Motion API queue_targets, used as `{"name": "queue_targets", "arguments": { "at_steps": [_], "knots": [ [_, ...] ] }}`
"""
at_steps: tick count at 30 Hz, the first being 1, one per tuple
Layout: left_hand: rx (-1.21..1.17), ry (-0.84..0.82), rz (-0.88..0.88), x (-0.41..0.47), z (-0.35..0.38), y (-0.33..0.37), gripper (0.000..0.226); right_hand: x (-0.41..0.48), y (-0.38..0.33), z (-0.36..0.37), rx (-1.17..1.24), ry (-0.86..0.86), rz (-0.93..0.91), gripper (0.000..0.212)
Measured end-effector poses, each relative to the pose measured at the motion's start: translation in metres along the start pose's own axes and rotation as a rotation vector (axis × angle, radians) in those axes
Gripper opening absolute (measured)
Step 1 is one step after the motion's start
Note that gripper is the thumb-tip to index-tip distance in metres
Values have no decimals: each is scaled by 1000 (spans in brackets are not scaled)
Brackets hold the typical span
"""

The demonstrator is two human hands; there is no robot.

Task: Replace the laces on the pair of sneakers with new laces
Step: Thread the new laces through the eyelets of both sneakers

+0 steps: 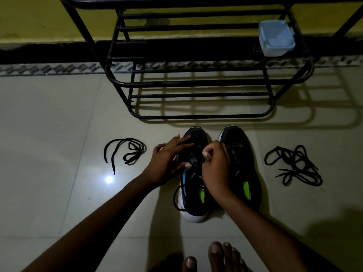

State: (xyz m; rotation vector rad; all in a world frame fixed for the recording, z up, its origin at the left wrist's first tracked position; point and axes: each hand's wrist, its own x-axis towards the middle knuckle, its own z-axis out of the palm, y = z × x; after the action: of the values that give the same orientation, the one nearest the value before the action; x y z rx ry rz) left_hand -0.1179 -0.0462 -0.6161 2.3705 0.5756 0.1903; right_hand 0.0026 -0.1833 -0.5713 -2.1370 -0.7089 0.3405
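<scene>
Two black mesh sneakers stand side by side on the glossy tiled floor (59,134), and the left sneaker (193,201) has a white sole and a green insole. Your left hand (167,160) lies flat on its toe with the fingers almost straight, holding nothing. Your right hand (216,169) is curled over its tongue and pinches the thin round lace (175,195), which loops out beside its heel. The right sneaker (247,173) touches the left sneaker's right side. A loose lace (125,152) lies well to its left, and a tangle (294,165) of cords lies far to its right. Beyond its toe stands a black metal tube rack (196,83) carrying a clear plastic box (276,39).
</scene>
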Motion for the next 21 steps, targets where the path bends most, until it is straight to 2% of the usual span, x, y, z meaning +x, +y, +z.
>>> {"name": "queue_targets", "arguments": {
  "at_steps": [2, 3, 5, 6, 7, 8, 10, 11, 12, 14, 15, 16, 17, 19, 20, 21],
  "knots": [
    [3, 2, -12, -1, 2, 3, 63, -2, -6, -8, 111, 67, -13, 19],
    [-1, 2, -16, -2, 3, 4, 63, 0, -12, -13, 254, 80, 30, 17],
    [-2, 1, -16, -3, 3, 5, 62, 8, -28, -25, 659, 53, 233, 18],
    [1, 0, -14, -4, 3, 5, 62, 15, -33, -32, 779, 10, 311, 20],
    [2, -3, -15, -4, 3, 5, 61, 23, -35, -40, 741, -24, 309, 21],
    [-1, -7, -20, -4, 2, 5, 61, 31, -33, -48, 523, -53, 217, 20],
    [-4, -18, -34, -4, 1, 5, 61, 46, -26, -62, -85, -140, -73, 15],
    [0, -23, -36, -4, 0, 5, 61, 51, -26, -69, -312, -251, -168, 9],
    [7, -24, -36, -3, 0, 5, 61, 54, -25, -75, -482, -421, -174, 12],
    [12, -25, -37, -3, 0, 4, 61, 56, -21, -75, -699, -780, -72, 35],
    [8, -25, -36, -3, 0, 4, 61, 55, -19, -74, -695, -837, -78, 30],
    [1, -23, -34, -3, 1, 4, 61, 54, -19, -73, -603, -799, -148, 19],
    [-6, -23, -33, -3, 2, 3, 60, 53, -18, -73, -480, -678, -226, 12],
    [-22, -20, -35, -3, 2, 3, 60, 49, -19, -70, -178, -306, -322, 16],
    [-27, -20, -36, -3, 2, 3, 60, 49, -20, -70, 13, -200, -281, 20],
    [-32, -20, -39, -3, 2, 4, 60, 48, -21, -71, 211, -175, -179, 25]
  ]
}}
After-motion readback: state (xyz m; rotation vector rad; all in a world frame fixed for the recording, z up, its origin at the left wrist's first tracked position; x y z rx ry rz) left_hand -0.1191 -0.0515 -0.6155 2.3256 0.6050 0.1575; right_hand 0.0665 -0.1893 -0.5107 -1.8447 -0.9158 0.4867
